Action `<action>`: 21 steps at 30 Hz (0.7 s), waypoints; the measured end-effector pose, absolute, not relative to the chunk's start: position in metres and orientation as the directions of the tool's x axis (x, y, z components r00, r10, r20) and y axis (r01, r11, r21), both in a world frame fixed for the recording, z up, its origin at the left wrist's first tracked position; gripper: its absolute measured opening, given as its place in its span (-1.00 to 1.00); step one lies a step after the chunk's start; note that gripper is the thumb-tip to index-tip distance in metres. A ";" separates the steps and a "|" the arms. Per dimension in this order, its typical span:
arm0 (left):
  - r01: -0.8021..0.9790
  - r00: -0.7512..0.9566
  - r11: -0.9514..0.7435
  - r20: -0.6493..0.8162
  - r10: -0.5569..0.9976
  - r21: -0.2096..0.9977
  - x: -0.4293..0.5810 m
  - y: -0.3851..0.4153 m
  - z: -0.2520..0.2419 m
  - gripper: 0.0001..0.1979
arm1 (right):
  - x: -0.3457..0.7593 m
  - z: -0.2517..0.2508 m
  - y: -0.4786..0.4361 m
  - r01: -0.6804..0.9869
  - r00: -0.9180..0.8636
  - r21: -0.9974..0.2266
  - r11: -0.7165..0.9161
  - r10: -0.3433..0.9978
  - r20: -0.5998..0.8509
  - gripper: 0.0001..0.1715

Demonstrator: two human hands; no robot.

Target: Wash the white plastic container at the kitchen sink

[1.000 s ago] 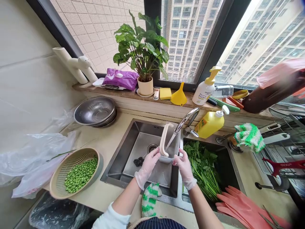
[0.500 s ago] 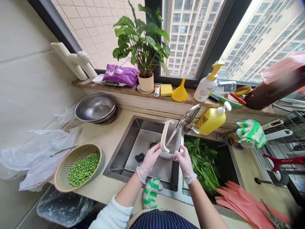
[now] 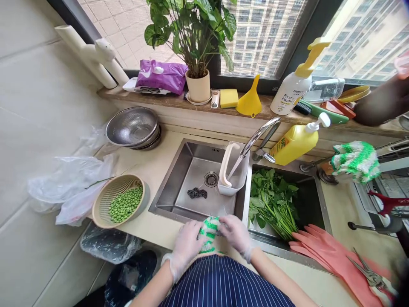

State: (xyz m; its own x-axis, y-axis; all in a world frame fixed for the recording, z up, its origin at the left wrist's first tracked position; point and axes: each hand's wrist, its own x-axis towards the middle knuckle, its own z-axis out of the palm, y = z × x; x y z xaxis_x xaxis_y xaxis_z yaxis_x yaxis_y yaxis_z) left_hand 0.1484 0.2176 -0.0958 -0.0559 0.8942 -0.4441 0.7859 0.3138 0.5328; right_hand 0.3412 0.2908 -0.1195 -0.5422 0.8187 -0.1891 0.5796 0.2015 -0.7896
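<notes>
Both my hands wear thin clear gloves and meet at the sink's front edge. My left hand (image 3: 187, 245) and my right hand (image 3: 235, 232) have their fingers closed on a green-and-white striped cloth (image 3: 208, 232) lying on the rim. Behind them a white plastic container (image 3: 234, 181) with a cream handle hangs on the divider of the steel double sink (image 3: 188, 157), under the faucet (image 3: 260, 136). A dark scrubber (image 3: 197, 193) lies near the drain.
Leafy greens (image 3: 273, 204) fill the right basin. A basket of green peas (image 3: 119, 204) and plastic bags sit at left, steel bowls (image 3: 132, 127) behind. Pink rubber gloves (image 3: 322, 251) and scissors (image 3: 367, 273) lie at right. Yellow soap bottle (image 3: 295, 143), funnel, sponge and potted plant line the sill.
Both hands let go of the white container, which stays under the faucet, and came back to the sink's front edge onto the striped cloth. The camera tilted down and closer.
</notes>
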 end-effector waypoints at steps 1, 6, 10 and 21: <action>0.821 -0.090 0.337 -0.478 0.874 0.461 0.152 0.208 -0.099 -0.65 | 0.333 -0.125 0.282 0.594 -0.650 -0.730 0.339 0.737 -0.187 -0.69; 0.844 -0.206 0.424 -0.531 0.822 0.329 0.166 0.191 -0.108 -0.81 | 0.293 -0.135 0.276 0.651 -0.752 -0.483 0.586 0.584 -0.305 -0.71; 0.831 -0.117 0.329 -0.437 0.892 0.449 0.171 0.201 -0.100 -0.87 | 0.307 -0.117 0.279 0.683 -0.719 -0.456 0.571 0.638 -0.277 -0.79; 0.723 0.123 0.135 -0.319 0.940 0.677 0.227 0.254 -0.066 -0.79 | 0.414 -0.100 0.247 0.659 -0.085 -0.736 0.156 0.987 0.133 -0.79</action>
State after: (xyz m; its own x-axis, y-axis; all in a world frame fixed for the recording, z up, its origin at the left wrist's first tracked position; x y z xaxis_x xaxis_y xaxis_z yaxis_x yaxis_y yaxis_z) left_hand 0.2270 0.2540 -0.0655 0.1228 0.9399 -0.3188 0.7232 0.1352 0.6772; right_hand 0.4139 0.2471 -0.1000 -0.0846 0.9874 0.1334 0.6587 0.1559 -0.7360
